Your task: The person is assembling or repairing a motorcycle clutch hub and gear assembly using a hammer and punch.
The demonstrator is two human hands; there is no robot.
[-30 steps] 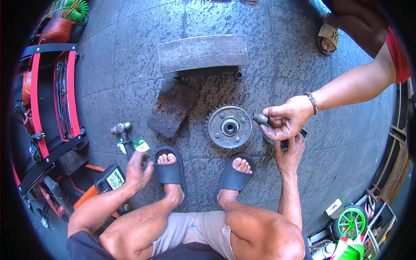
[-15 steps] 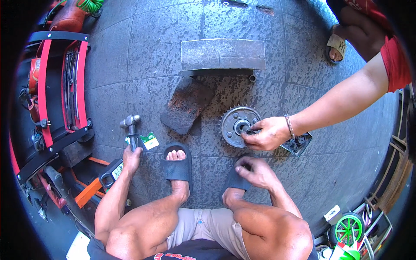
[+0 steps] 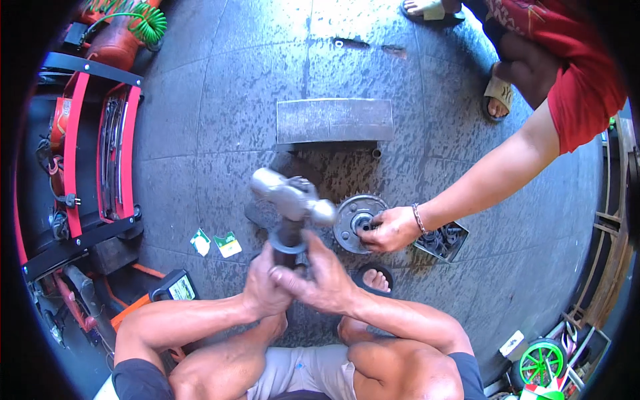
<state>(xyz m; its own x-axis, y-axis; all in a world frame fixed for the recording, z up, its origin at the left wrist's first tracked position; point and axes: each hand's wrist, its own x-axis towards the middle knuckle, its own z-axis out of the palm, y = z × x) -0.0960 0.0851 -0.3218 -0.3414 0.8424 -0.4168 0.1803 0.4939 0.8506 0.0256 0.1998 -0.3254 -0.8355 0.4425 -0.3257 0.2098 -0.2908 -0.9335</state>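
A ball-peen hammer (image 3: 288, 200) is raised in front of me, its metal head uppermost and slightly blurred. My left hand (image 3: 263, 283) is closed round its dark handle. On the handle's other side my right hand (image 3: 327, 277) also grips it, thumb lying across toward the left hand. Just beyond and to the right, a toothed sprocket (image 3: 345, 233) with a hub lies flat on the floor. A co-worker's hand (image 3: 395, 230), with a chain bracelet, holds a small dark part at the hub's centre; the fingers partly hide it.
A metal block (image 3: 333, 122) stands ahead, with a dark slab (image 3: 261, 215) partly hidden behind the hammer. A tray of dark parts (image 3: 445, 241) sits right of the sprocket. Two card scraps (image 3: 228, 245) lie left. A red-and-black rack (image 3: 75, 160) lines the left side.
My left hand has lifted the hammer from the left and brought it to the middle. My right hand has moved left onto the handle. The co-worker's hand stays at the sprocket; the view shifted.
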